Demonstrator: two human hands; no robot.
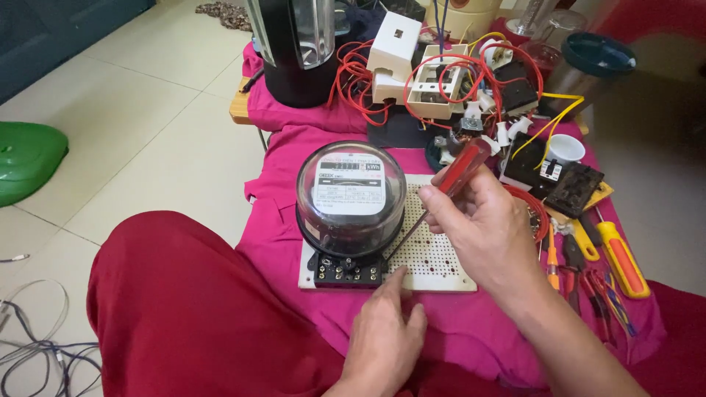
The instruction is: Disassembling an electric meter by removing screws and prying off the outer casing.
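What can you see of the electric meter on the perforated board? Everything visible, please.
The electric meter has a round, clear dome cover, glass or plastic by its look, over a black body, with a white faceplate and a row of counter digits inside. At its near edge sits a black terminal block with a row of screws. It lies on the white perforated board, on the board's left part, over pink cloth. The screwdriver in the right hand reaches its lower right side; the left hand rests just beside the terminals.

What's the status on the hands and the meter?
Right hand grips red-handled screwdriver, tip down at meter terminals. Left hand steadies perforated board. Electricity meter on board, nothing blocking.
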